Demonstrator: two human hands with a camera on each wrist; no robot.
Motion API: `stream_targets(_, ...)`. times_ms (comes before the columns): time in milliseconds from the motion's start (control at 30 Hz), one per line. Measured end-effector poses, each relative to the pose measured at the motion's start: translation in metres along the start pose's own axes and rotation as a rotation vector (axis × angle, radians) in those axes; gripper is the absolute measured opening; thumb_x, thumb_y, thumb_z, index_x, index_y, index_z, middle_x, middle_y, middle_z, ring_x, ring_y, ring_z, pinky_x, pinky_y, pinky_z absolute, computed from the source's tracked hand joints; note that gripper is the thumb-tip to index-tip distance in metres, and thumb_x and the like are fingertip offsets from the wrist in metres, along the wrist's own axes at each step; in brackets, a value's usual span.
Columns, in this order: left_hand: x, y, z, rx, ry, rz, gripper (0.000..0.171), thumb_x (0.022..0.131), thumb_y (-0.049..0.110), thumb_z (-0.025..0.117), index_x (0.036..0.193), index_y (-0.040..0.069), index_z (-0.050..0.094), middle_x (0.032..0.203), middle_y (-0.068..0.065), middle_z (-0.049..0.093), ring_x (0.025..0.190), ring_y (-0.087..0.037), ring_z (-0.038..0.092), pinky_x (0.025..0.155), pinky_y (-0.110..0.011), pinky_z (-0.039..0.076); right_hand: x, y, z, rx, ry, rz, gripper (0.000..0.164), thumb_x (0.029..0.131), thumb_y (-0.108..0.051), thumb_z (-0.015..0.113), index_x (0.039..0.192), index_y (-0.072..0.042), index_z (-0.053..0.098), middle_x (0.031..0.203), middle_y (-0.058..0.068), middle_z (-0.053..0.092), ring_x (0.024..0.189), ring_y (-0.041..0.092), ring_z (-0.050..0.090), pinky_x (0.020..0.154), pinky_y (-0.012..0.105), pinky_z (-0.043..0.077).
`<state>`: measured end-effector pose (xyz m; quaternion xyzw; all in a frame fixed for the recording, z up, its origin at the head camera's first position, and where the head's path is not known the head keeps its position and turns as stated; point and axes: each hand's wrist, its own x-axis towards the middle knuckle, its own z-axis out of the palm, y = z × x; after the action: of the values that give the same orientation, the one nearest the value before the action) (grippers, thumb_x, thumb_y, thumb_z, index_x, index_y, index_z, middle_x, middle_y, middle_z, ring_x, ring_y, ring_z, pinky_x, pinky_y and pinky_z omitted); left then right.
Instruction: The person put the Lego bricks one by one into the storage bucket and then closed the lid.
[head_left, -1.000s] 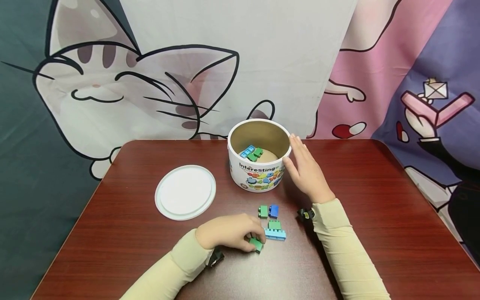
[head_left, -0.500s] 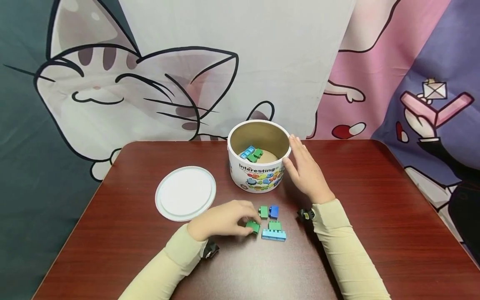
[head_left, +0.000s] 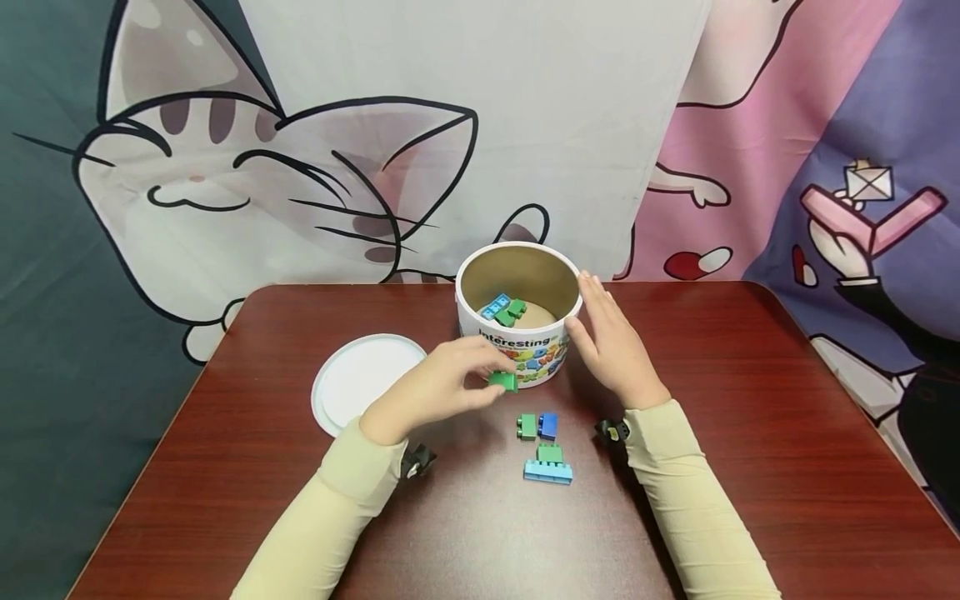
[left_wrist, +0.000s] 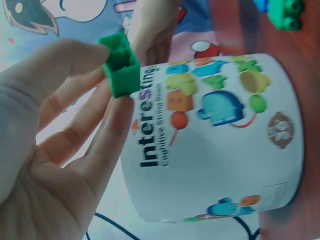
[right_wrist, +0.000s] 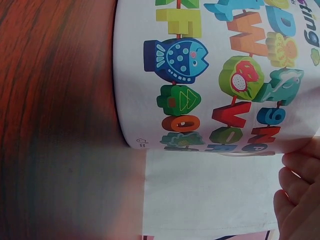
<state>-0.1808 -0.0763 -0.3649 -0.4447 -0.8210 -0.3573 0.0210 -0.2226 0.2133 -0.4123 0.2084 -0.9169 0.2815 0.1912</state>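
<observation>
My left hand (head_left: 438, 379) pinches a green toy brick (left_wrist: 121, 65) between thumb and fingertips, held up in front of the printed white bucket (head_left: 468, 321). In the left wrist view the brick's hollow side shows. Straight fingers of my right hand (head_left: 617, 346) rest against the bucket's right side, near the rim. Inside the bucket lie a light-blue brick (head_left: 495, 306) and green bricks (head_left: 510, 313). On the table in front are a green brick (head_left: 527, 427), a blue brick (head_left: 547, 426), another green brick (head_left: 550, 452) and a long light-blue brick (head_left: 548, 472).
A round white lid (head_left: 360, 379) lies on the brown table (head_left: 750, 433) left of the bucket, partly covered by my left hand. Behind the table's far edge hangs a cartoon-printed cloth (head_left: 570, 108).
My left hand has lifted the green brick off the table and carried it away from me, up to the bucket's front. The right hand has stayed at the bucket's side.
</observation>
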Motion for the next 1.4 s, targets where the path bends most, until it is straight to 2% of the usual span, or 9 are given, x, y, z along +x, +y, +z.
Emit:
stream_targets(100,0.007,0.002,-0.006,-0.002,0.085,-0.012,0.025,0.088,0.006,0.076,0.113,0.007,0.074,0.11,-0.003,0.068,0.095,-0.014,0.066,0.083,-0.026,0.057,0.0,0.0,0.0,-0.001,0.002,-0.004,0.069,0.105,-0.039,0.05,0.159,-0.003,0.027,0.164,0.015,0.027,0.153,0.031,0.021,0.125,0.041,0.014)
stream_targets(267,0.02,0.002,-0.013,0.002,0.215,0.007,0.024,0.088,0.005,0.077,0.112,0.007,0.074,0.106,-0.005,0.067,0.096,-0.015,0.067,0.087,-0.023,0.056,0.0,-0.002,-0.001,0.001,0.002,-0.009,0.068,0.106,-0.038,0.05,0.159,-0.002,0.027,0.164,0.016,0.027,0.152,0.033,0.022,0.125,0.039,0.013)
stream_targets(400,0.031,-0.002,-0.017,0.015,0.276,0.005,0.024,0.088,0.002,0.076,0.112,0.003,0.072,0.107,-0.008,0.067,0.1,-0.019,0.066,0.087,-0.023,0.056,0.0,-0.003,-0.002,0.004,-0.001,-0.008,0.068,0.106,-0.037,0.05,0.159,-0.001,0.027,0.164,0.016,0.027,0.152,0.034,0.023,0.125,0.041,0.015)
stream_targets(533,0.044,-0.009,-0.02,0.048,0.266,-0.045,0.024,0.09,0.004,0.074,0.114,0.001,0.071,0.11,-0.011,0.067,0.1,-0.022,0.067,0.089,-0.026,0.056,-0.001,-0.003,-0.002,0.002,-0.004,0.0,0.068,0.105,-0.037,0.051,0.159,-0.001,0.027,0.164,0.016,0.027,0.152,0.034,0.023,0.125,0.043,0.016)
stream_targets(733,0.06,-0.022,-0.021,0.115,0.161,-0.165,0.023,0.095,0.009,0.071,0.117,0.002,0.07,0.113,-0.013,0.066,0.1,-0.025,0.066,0.092,-0.033,0.054,-0.001,-0.003,-0.002,-0.002,-0.01,0.007,0.068,0.105,-0.037,0.051,0.158,-0.001,0.027,0.164,0.016,0.028,0.153,0.032,0.022,0.124,0.046,0.018)
stream_targets(833,0.063,-0.028,-0.02,0.137,0.142,-0.192,0.023,0.096,0.009,0.069,0.118,0.003,0.07,0.114,-0.014,0.065,0.101,-0.026,0.064,0.093,-0.035,0.053,-0.001,-0.003,-0.001,-0.004,-0.012,0.007,0.069,0.105,-0.038,0.051,0.158,-0.001,0.028,0.164,0.016,0.028,0.153,0.032,0.022,0.124,0.046,0.018)
stream_targets(1167,0.067,-0.03,-0.013,0.095,0.232,-0.265,0.027,0.097,0.001,0.062,0.123,0.0,0.067,0.124,-0.015,0.062,0.106,-0.027,0.069,0.094,-0.031,0.055,0.001,-0.002,-0.003,-0.002,-0.017,0.01,0.069,0.105,-0.039,0.05,0.159,-0.003,0.026,0.165,0.014,0.026,0.153,0.031,0.02,0.125,0.042,0.015)
stream_targets(1267,0.065,-0.029,-0.011,0.088,0.255,-0.256,0.026,0.097,0.001,0.062,0.122,0.0,0.068,0.123,-0.015,0.062,0.106,-0.027,0.069,0.094,-0.032,0.055,0.0,-0.001,-0.002,-0.002,-0.018,0.008,0.069,0.105,-0.039,0.05,0.159,-0.003,0.026,0.165,0.014,0.026,0.153,0.03,0.02,0.125,0.041,0.014)
stream_targets(1400,0.058,-0.027,-0.008,0.075,0.28,-0.211,0.026,0.097,0.003,0.061,0.122,0.001,0.067,0.121,-0.014,0.063,0.103,-0.025,0.069,0.092,-0.033,0.056,0.0,-0.001,-0.002,0.002,-0.018,0.007,0.069,0.105,-0.039,0.05,0.159,-0.003,0.027,0.165,0.014,0.026,0.154,0.029,0.02,0.125,0.044,0.016)
